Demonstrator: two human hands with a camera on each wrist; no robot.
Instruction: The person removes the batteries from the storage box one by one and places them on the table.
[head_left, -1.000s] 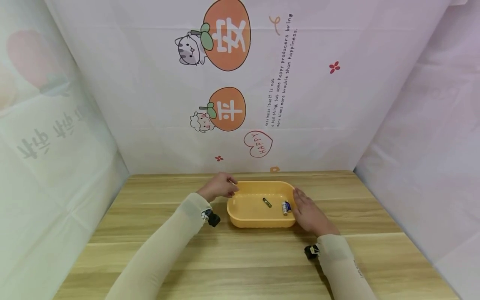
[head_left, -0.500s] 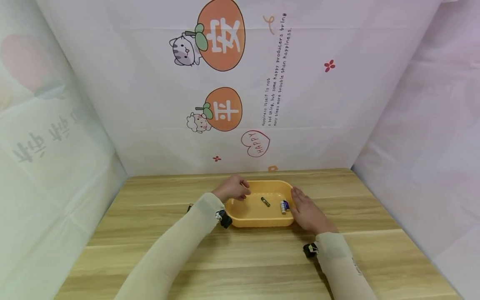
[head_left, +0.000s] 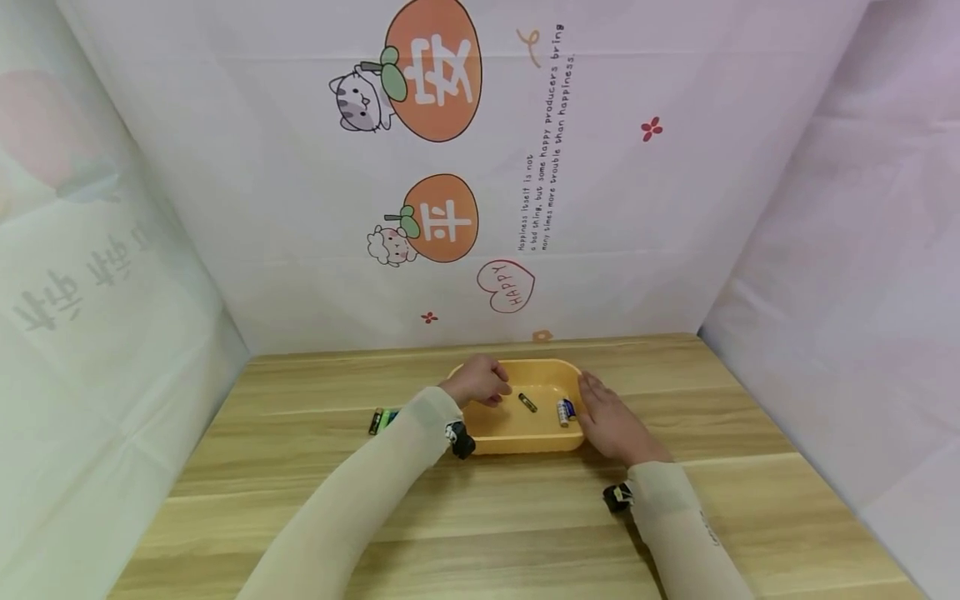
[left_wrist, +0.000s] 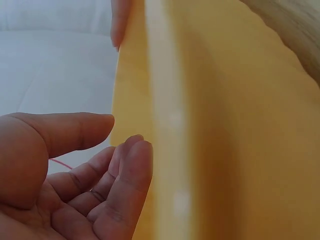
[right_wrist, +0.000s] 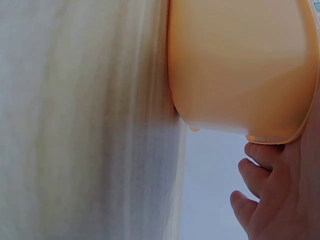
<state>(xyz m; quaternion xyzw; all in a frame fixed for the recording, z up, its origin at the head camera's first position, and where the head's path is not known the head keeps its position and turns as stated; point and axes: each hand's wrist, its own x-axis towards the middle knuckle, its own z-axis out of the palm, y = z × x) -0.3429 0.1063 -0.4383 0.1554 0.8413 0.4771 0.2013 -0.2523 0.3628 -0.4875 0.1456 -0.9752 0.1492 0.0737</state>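
Left hand (head_left: pixel 478 381): hung empty at the yellow tray (head_left: pixel 525 446)'s ten o'clock.
Right hand (head_left: pixel 617 423): gripped nothing, lay against its three o'clock end.
In tray: I saw a dark battery (head_left: pixel 527 402) near centre, a white battery (head_left: pixel 562 413) and blue battery (head_left: pixel 570 407) towards three.
Outside: more batteries (head_left: pixel 385 419) lay at nine, partly behind a sleeve (head_left: pixel 352 492).

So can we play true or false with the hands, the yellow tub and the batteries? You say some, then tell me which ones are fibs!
1. The right hand touches the yellow tub. True.
2. The yellow tub is upside down on the table. False: its open side faces up.
3. A blue battery and a whitish battery lie side by side in the yellow tub. True.
4. The left hand pinches a battery. False: nothing shows between its fingers.
5. Some batteries lie outside the yellow tub. True.
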